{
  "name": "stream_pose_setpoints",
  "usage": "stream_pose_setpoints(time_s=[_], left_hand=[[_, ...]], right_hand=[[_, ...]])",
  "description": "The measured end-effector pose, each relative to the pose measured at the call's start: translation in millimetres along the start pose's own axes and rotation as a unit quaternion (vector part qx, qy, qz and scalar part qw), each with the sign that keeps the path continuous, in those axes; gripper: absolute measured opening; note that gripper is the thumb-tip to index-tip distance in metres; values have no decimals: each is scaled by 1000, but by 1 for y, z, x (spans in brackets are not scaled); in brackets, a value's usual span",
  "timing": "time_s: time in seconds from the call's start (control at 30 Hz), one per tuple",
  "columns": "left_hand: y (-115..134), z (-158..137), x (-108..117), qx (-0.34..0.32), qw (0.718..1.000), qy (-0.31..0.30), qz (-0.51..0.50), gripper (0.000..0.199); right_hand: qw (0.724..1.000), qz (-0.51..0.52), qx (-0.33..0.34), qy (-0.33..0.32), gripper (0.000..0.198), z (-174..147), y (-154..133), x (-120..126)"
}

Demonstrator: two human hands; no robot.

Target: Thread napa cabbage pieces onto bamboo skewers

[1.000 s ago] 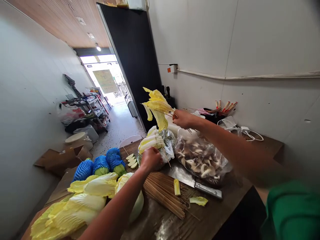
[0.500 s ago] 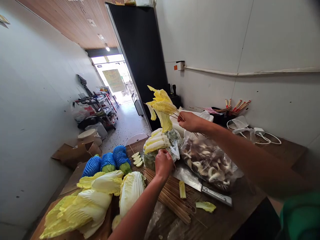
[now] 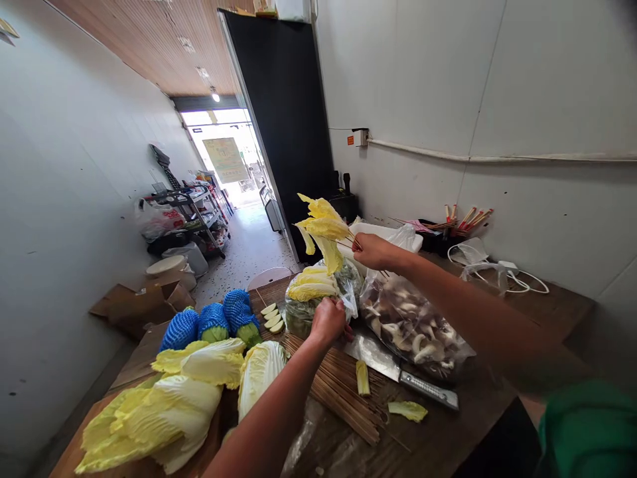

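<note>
My right hand (image 3: pixel 373 251) is closed round the thin ends of several skewers, with yellow napa cabbage leaves (image 3: pixel 323 222) threaded on them. These leaves hang over the stacked cabbage pieces (image 3: pixel 313 284), which lie on a plastic bag of greens (image 3: pixel 301 315). My left hand (image 3: pixel 329 320) is low at the near edge of that stack, its fingers pinched together; whatever they hold is hidden. Loose bamboo skewers (image 3: pixel 343 392) are spread below it. A cleaver (image 3: pixel 383 358) rests to the right of them, beside two cabbage scraps, one of them a leaf piece (image 3: pixel 408 411).
A clear bag of mushrooms (image 3: pixel 413 325) stands behind the cleaver. At the left lie large cabbage leaves (image 3: pixel 149 418), a cabbage (image 3: pixel 261 378), netted vegetables (image 3: pixel 213 322) and pale slices (image 3: pixel 271 318). A white cable (image 3: pixel 520 279) lies at the back right.
My right hand and the skewered leaves have come down closer to the stack. My left hand has lowered slightly, its fingers curled more. The view has shifted a little.
</note>
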State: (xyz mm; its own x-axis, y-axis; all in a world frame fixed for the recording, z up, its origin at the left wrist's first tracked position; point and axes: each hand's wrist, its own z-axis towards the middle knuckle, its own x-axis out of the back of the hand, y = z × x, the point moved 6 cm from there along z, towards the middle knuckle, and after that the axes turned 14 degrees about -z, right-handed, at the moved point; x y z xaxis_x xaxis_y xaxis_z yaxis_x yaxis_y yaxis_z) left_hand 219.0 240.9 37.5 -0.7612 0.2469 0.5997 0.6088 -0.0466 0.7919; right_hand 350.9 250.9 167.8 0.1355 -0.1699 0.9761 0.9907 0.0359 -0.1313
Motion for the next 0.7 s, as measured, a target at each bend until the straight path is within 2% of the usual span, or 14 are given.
stream_pose_setpoints(time_s=[0.17, 0.3, 0.37, 0.43, 0.5, 0.7], left_hand=[[20, -27, 21, -79, 987, 32, 132, 23], [17, -28, 51, -146, 964, 77, 210, 44], [10, -19, 58, -215, 925, 65, 306, 52], [-9, -7, 58, -204, 914, 10, 350, 56], [-23, 0, 58, -196, 914, -15, 354, 59], [-34, -6, 59, -211, 913, -18, 349, 63]], right_hand=[[998, -24, -21, -48, 20, 5, 6, -15], [995, -46, -54, -68, 26, 11, 12, -29], [994, -58, -72, -65, 28, 14, 15, -35], [992, -67, -88, -58, 30, 18, 15, -40], [991, -74, -96, -51, 30, 21, 15, -45], [991, -79, -95, -55, 30, 26, 7, -57]])
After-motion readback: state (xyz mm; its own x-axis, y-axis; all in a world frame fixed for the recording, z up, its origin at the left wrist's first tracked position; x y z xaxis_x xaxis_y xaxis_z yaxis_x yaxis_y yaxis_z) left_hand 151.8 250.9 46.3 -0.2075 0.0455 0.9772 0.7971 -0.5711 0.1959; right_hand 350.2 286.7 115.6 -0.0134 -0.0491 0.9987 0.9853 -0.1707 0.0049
